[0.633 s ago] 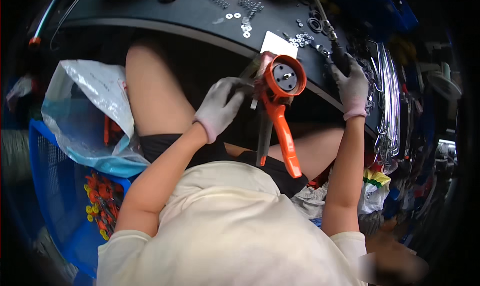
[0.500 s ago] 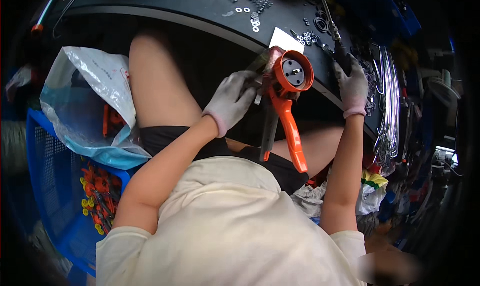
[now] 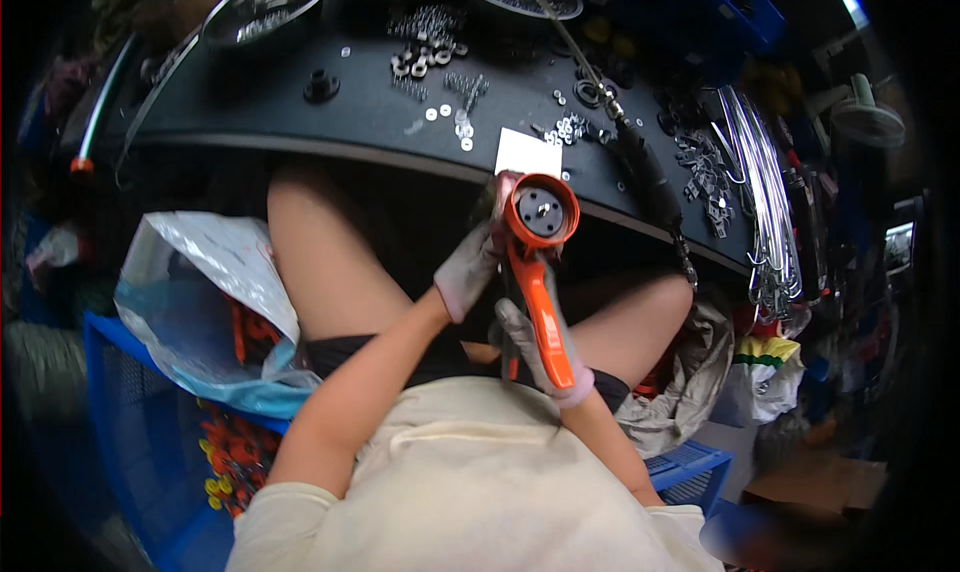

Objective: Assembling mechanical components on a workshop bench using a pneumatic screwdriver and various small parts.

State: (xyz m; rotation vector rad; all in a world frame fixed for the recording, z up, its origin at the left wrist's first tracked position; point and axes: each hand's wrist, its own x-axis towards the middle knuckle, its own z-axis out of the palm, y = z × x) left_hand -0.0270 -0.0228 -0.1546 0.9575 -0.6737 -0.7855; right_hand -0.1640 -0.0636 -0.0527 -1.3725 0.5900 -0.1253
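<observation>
An orange hand tool [image 3: 548, 317] with a round cup-shaped head and a long handle stands above my lap. Inside the cup sits a dark disc [image 3: 541, 210] with small holes and a shiny centre piece. My left hand [image 3: 472, 269], gloved in grey, is closed on the left side of the tool's head; its fingertips are partly hidden. Lower down, my gloved right hand [image 3: 522, 334] is closed around the handle from behind, the thumb on its left side. A black powered screwdriver [image 3: 648, 180] hangs across the table's right front edge, untouched.
The dark table [image 3: 250, 102] carries springs, washers [image 3: 466, 144], a white card [image 3: 528, 153] and small metal clips [image 3: 708, 187]. Bent metal rods [image 3: 770, 202] lie at the right. A plastic bag [image 3: 205, 302] and blue crate [image 3: 120, 412] with orange parts stand left.
My right hand has let go of the black screwdriver and come down to the orange tool's handle. The view has shifted, showing more of the table.
</observation>
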